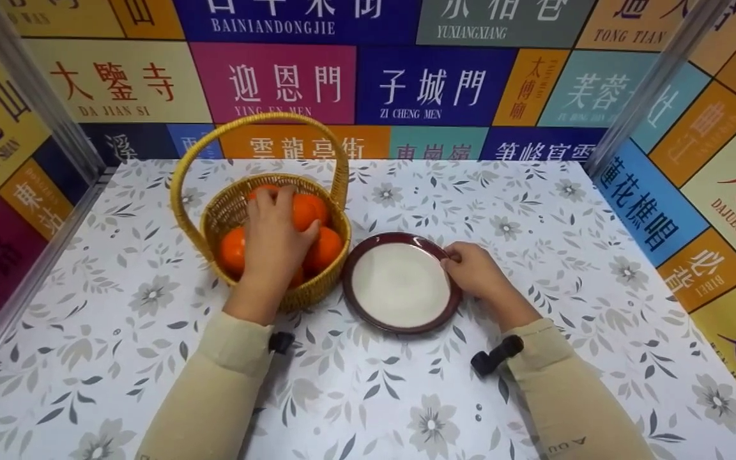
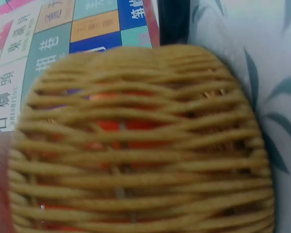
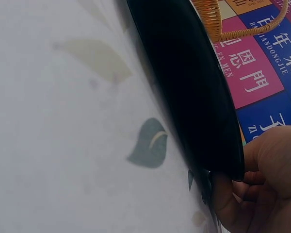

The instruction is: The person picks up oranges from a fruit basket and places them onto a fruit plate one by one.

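A yellow wicker basket (image 1: 320,291) with a tall hoop handle holds several oranges (image 1: 324,249). My left hand (image 1: 275,239) reaches into it from above, fingers and thumb curved round an orange (image 1: 304,212) near the back; the palm side is hidden. In the left wrist view the basket's woven side (image 2: 140,160) fills most of the picture, orange showing through the gaps. Right of the basket lies a round plate (image 1: 400,284) with a white middle and dark red rim. My right hand (image 1: 478,269) pinches its right edge. The right wrist view shows the plate's dark side (image 3: 184,87) and the pinching fingers (image 3: 228,199).
A white tablecloth (image 1: 432,383) with grey flowers and leaves covers the table. Panels of coloured signs (image 1: 435,86) stand behind and at both sides, with metal posts (image 1: 655,76) at the corners. The basket's handle (image 1: 259,118) arches above the left hand.
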The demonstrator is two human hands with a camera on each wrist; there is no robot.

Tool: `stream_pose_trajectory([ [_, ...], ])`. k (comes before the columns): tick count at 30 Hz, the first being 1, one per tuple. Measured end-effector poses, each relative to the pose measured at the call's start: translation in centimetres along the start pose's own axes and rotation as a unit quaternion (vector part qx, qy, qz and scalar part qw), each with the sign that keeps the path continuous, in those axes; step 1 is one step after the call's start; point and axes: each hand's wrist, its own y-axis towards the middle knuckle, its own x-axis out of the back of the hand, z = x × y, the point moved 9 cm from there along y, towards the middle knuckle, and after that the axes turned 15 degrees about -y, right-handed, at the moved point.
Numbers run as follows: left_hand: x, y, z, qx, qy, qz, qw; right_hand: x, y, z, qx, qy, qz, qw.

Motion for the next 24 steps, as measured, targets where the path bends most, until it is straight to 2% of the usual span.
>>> stream_pose_trajectory([
  [9,-0.4,-1.4,-3.0,-0.061,-0.007,-0.012,0.9980,0.3,-0.1,0.3,0.021,-0.010,-0.019,0.9995],
  [17,-2.0,-3.1,-5.6,-0.119,-0.005,-0.013,0.9927,0.4,-0.1,0.4,0.026,-0.016,-0.026,0.9992],
  [21,-2.9,-3.9,-6.8,-0.152,-0.008,-0.004,0.9884,0.4,-0.1,0.3,0.019,-0.013,-0.022,0.9995],
  [24,-3.7,-4.6,-7.5,-0.166,-0.012,0.016,0.9860,0.3,-0.1,0.3,0.020,-0.013,-0.020,0.9995],
])
